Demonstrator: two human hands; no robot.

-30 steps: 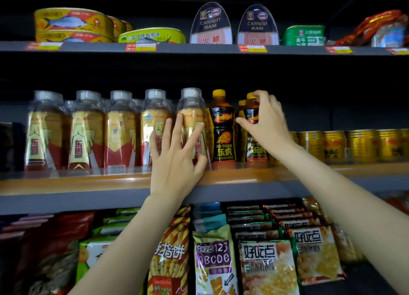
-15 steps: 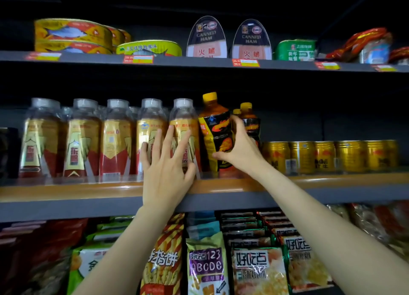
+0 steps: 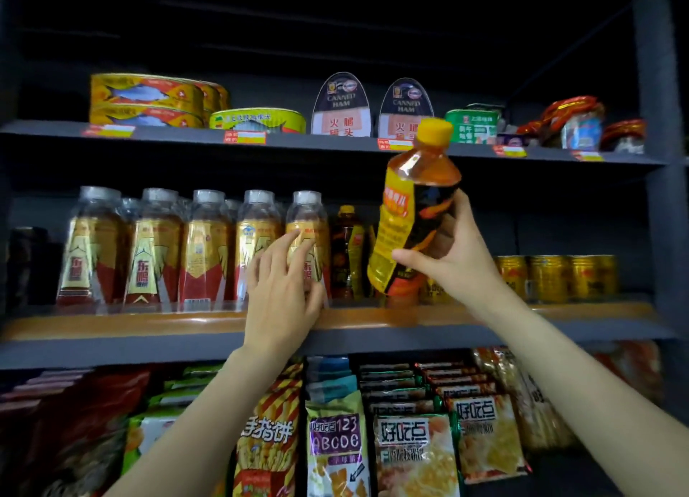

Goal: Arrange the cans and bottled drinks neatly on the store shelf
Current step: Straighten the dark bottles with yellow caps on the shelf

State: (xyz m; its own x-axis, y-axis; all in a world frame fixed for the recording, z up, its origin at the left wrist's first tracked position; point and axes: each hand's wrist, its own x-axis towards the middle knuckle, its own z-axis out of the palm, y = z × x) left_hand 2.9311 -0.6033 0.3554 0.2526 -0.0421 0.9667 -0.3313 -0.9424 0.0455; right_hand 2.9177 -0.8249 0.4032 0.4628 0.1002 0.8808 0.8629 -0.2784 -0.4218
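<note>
Nearest you, your right hand [image 3: 453,261] has its thumb and fingers wrapped round the lower body of the yellow-capped bottle [image 3: 414,213], holding it lifted clear of the middle shelf [image 3: 186,323] and tilted a little to the right, its cap level with the edge of the shelf above. You seem to have it out in front so you can pick its slot, or turn its label forward, before it goes back. Your left hand [image 3: 279,287] is relaxed with fingers spread, the fingertips [image 3: 294,237] resting against the rightmost clear-capped bottle [image 3: 307,243]; that looks like a steadying touch to keep the row from tipping while the neighbour is out.

Behind your hands, on the middle shelf, I count five clear-capped bottles in the front line, with more caps showing behind them that I cannot count. Just right of them stands one dark bottle [image 3: 345,250] with a yellow cap, beside the gap the lifted one probably belongs in; others may hide behind your right hand. Further right sits a row of gold cans [image 3: 555,276], four plainly visible.

Farthest up, the top shelf carries two canned ham tins [image 3: 341,107], a stack of fish tins [image 3: 149,99], and one green tin [image 3: 471,125]
</note>
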